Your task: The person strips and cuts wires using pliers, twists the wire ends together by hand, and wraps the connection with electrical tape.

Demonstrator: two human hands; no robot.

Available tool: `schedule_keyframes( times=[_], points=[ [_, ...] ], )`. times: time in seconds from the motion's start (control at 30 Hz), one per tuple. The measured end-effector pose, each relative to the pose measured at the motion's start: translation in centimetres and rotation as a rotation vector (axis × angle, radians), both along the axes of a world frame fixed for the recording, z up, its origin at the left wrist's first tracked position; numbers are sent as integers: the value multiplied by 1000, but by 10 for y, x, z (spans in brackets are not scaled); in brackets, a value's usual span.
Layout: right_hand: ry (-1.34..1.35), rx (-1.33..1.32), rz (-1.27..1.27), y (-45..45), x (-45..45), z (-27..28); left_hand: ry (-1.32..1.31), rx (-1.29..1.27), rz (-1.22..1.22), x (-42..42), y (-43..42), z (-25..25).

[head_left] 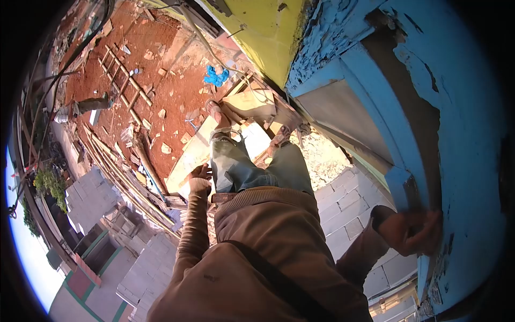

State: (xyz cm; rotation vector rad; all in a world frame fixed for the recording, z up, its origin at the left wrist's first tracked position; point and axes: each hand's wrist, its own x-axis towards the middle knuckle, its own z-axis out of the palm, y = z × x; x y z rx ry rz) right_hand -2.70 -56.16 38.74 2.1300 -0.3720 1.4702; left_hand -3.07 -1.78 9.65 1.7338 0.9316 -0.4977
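Observation:
My right hand (412,232) is raised to a wall of blue, flaking paint (466,161). Its fingers are curled together and blurred, their tips against or very close to the wall; whatever they hold, if anything, is hidden. Beside the hand runs a blue frame moulding (383,96) around a grey recessed panel (343,115). Bare grey patches show where the blue coat is gone. My left hand (200,172) hangs low beside my thigh, in shade, its fingers loosely apart with nothing visible in them.
My feet stand high on wooden boards (249,104). Below lie red soil (161,59) with rubble, a bamboo ladder (126,80), bamboo poles (115,169) and a blue crumpled item (216,76). Grey block stacks (91,198) stand left. Another person (80,108) is farther off.

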Motion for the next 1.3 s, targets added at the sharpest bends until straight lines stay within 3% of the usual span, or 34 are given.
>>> schedule_keyframes(
  times=[0.23,0.3,0.37,0.43,0.53,0.6,0.63,0.67,0.7,0.77,0.83,0.87,0.93,1.07,1.1,1.17,1.3],
  points=[
    [53,-139,-34,-6,3,-12,-125,48,131,13,11,-16],
    [-82,-37,149,-19,8,-20,-120,26,83,23,7,-29],
    [5,-255,140,-28,1,-16,-60,89,-76,31,2,-49],
    [3,-356,-53,-24,2,-14,33,61,-158,34,0,-74],
    [-50,-404,-246,-8,12,-16,-103,422,-791,17,12,-118],
    [59,-346,3,29,19,-24,209,519,-1214,20,14,-118],
    [46,-276,104,56,27,-37,286,559,-1221,21,14,-119],
    [304,-361,147,87,38,-54,457,517,-1079,39,6,-106],
    [460,-70,299,121,52,-84,624,468,-932,51,1,-97],
    [588,594,563,189,80,-146,707,566,-1022,-3,52,-192],
    [909,947,801,236,101,-223,781,659,-1082,-21,73,-234],
    [965,935,829,260,118,-266,787,622,-949,-16,75,-232],
    [1152,977,925,292,134,-359,880,559,-675,39,45,-181],
    [1427,1018,985,355,138,-541,741,796,-572,38,51,-190],
    [1593,1056,896,369,137,-580,768,784,-548,36,54,-192],
    [1790,1088,805,393,133,-641,623,657,-457,31,66,-197],
    [1973,992,647,443,137,-735,552,731,-488,17,73,-200]
  ],
)
